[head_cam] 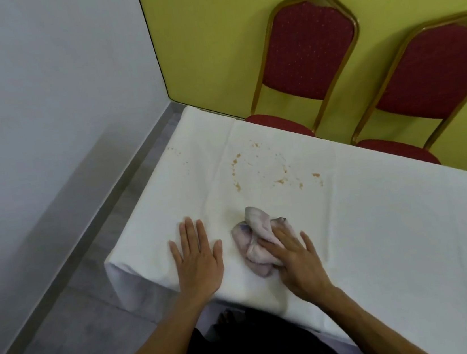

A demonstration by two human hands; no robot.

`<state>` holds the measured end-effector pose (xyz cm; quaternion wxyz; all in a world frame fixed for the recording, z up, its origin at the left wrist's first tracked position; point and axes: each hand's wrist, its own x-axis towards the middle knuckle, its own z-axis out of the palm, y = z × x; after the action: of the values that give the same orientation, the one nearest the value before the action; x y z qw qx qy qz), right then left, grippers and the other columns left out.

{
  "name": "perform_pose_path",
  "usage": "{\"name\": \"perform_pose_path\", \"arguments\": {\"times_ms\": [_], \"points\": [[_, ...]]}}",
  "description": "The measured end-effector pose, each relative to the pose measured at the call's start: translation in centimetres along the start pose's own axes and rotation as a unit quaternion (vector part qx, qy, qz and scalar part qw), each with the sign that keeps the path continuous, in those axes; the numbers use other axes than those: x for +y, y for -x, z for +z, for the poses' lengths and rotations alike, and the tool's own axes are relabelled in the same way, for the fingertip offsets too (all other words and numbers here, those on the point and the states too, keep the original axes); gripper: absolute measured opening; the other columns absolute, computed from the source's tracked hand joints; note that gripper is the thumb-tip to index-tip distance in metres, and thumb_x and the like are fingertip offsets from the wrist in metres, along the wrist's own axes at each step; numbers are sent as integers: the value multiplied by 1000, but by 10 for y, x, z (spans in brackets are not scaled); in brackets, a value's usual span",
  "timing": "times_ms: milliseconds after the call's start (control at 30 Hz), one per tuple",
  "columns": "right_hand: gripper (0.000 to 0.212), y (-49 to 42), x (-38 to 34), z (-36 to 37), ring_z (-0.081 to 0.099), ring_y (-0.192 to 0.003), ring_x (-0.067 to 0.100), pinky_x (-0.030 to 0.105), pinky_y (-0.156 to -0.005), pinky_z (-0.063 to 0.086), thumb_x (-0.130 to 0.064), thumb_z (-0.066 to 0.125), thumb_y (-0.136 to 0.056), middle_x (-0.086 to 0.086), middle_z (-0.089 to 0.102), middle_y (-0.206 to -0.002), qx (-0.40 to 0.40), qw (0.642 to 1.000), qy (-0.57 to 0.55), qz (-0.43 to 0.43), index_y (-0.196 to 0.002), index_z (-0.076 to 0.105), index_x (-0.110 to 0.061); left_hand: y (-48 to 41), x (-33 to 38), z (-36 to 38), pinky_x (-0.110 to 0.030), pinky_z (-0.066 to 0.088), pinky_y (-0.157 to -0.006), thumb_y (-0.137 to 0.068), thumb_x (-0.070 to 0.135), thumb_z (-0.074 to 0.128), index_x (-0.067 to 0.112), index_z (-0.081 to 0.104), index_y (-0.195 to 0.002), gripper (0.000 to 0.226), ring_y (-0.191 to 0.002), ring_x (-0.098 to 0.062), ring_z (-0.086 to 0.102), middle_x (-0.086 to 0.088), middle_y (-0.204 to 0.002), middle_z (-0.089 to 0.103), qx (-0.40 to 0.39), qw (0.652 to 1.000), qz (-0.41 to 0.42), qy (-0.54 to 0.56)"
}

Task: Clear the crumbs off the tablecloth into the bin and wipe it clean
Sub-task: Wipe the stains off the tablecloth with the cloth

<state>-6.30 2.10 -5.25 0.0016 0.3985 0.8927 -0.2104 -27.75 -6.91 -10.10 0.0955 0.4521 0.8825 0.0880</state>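
Note:
A white tablecloth (382, 231) covers the table. Brown crumbs (280, 181) lie scattered in a rough ring toward the far side, with a few more crumbs near the far left corner (171, 149). A crumpled pale pink cloth (256, 233) sits near the front edge. My right hand (294, 253) presses on the cloth's right part with straight fingers. My left hand (197, 259) rests flat on the tablecloth to the left of the cloth, fingers spread. No bin is in view.
Two red chairs with gold frames (311, 56) (433, 82) stand at the table's far side against a yellow-green wall. A grey wall and grey floor (64, 303) run along the left. The table's left end drops off beside my left hand.

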Motion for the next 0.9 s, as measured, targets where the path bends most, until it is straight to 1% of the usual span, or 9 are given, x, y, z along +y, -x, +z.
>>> {"name": "perform_pose_path", "arguments": {"times_ms": [67, 133, 233, 300, 400, 533, 633, 800, 900], "points": [[80, 0, 32, -18, -2, -154, 14, 52, -122, 9, -12, 49, -90, -11, 10, -166, -2, 999, 24, 36, -153, 16, -48, -1, -1, 0, -57, 8, -119, -96, 53, 15, 6, 20, -155, 75, -152, -28, 8, -14, -164, 10, -7, 1000, 3, -9], [77, -3, 62, -37, 2, -154, 14, 52, -121, 7, -13, 51, -89, -9, 14, -165, 8, 993, 28, 118, -151, 23, -51, -1, -1, 0, -55, 3, -120, -95, 55, 8, 8, 13, -156, 77, -153, -26, -1, -11, -165, 1, -17, 1000, 2, -13], [68, -11, 80, -49, 8, -153, 17, 54, -120, 11, -12, 50, -90, -4, 24, -163, 40, 975, -2, 218, -149, 37, -43, -2, -2, 1, -53, -2, -120, -94, 56, 3, 9, 7, -156, 78, -152, -24, -7, -9, -164, -5, -20, 1000, 2, -13], [62, -17, 67, -44, 13, -152, 22, 53, -116, 23, -14, 52, -90, 1, 32, -160, 78, 967, -34, 241, -148, 41, -32, -1, -1, 0, -54, -1, -121, -94, 56, 3, 9, 8, -156, 78, -153, -24, -6, -10, -165, -4, -22, 1000, 0, -13], [65, -22, 26, -28, 21, -149, 28, 50, -109, 35, -20, 59, -86, 9, 39, -153, 111, 966, -23, 231, -148, 42, -25, -1, 1, -3, -54, 2, -121, -95, 55, 6, 9, 12, -156, 77, -153, -25, -1, -11, -165, 1, -15, 1000, -4, -9], [68, -16, -21, -1, 8, -154, 26, 43, -117, 22, -22, 55, -86, 7, 26, -162, 56, 989, -29, 130, -151, 38, -27, 1, 4, -6, -56, 8, -120, -96, 54, 13, 7, 20, -155, 75, -152, -27, 9, -14, -164, 11, -4, 1000, -2, -8], [72, -11, -43, 14, 9, -154, 22, 43, -119, 21, -27, 48, -82, 3, 26, -162, 32, 998, -31, 31, -153, 34, -28, 2, 5, -6, -57, 13, -119, -96, 53, 17, 6, 25, -154, 74, -151, -29, 16, -16, -163, 17, 1, 1000, -3, -9], [76, -19, 11, -6, 1, -154, 14, 48, -121, 9, -19, 48, -91, -11, 15, -165, -11, 1000, 11, 12, -153, 17, -50, 0, 7, -9, -55, 9, -120, -96, 54, 13, 8, 21, -155, 76, -152, -28, 11, -14, -164, 13, -12, 1000, -10, -19], [75, -28, 60, -31, 6, -153, 16, 52, -120, 11, -17, 53, -90, -8, 20, -164, 12, 998, 21, 54, -151, 24, -51, -1, 7, -9, -53, 0, -122, -97, 55, 9, 11, 6, -157, 74, -153, -24, -4, -10, -165, -3, -36, 999, -22, -27]]}}
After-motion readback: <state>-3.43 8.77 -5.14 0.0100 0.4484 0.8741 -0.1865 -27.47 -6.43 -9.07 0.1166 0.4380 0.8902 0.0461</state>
